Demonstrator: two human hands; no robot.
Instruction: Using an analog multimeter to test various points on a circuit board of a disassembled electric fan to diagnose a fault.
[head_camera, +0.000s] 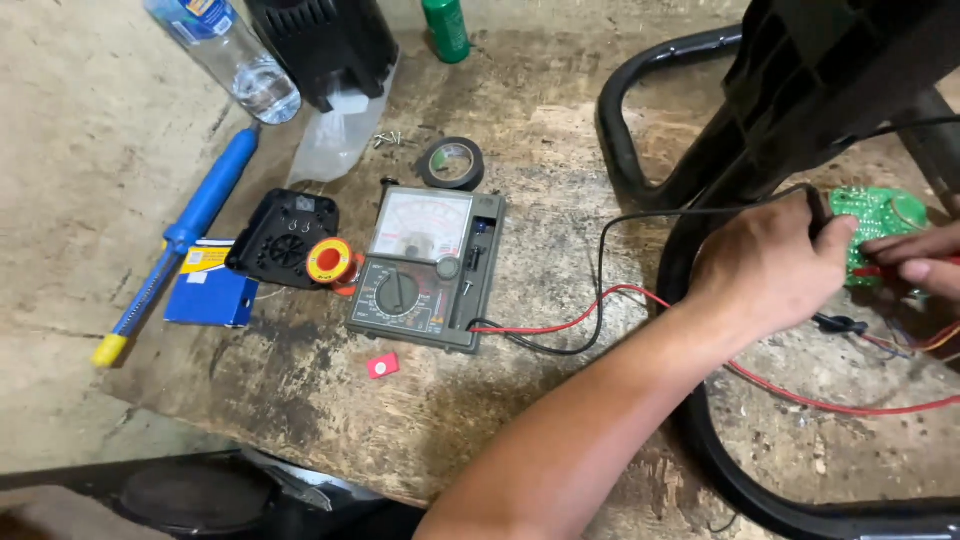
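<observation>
A small green circuit board (878, 232) lies flat to the right of the grey analog multimeter (428, 268). A black test probe (818, 212) and a red test probe (880, 270) rest on it, their black and red leads running back to the multimeter.

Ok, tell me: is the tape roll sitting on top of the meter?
No. The tape roll lies flat on the table, just beyond the meter, apart from it.

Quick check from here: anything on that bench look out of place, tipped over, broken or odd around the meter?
A clear plastic bottle lies tipped at the bench's far left. Loose screws are scattered beside the tape roll. The bench itself is worn and stained. The analog multimeter lies flat, leads plugged in; left hand and right hand are at the green circuit board.
</observation>
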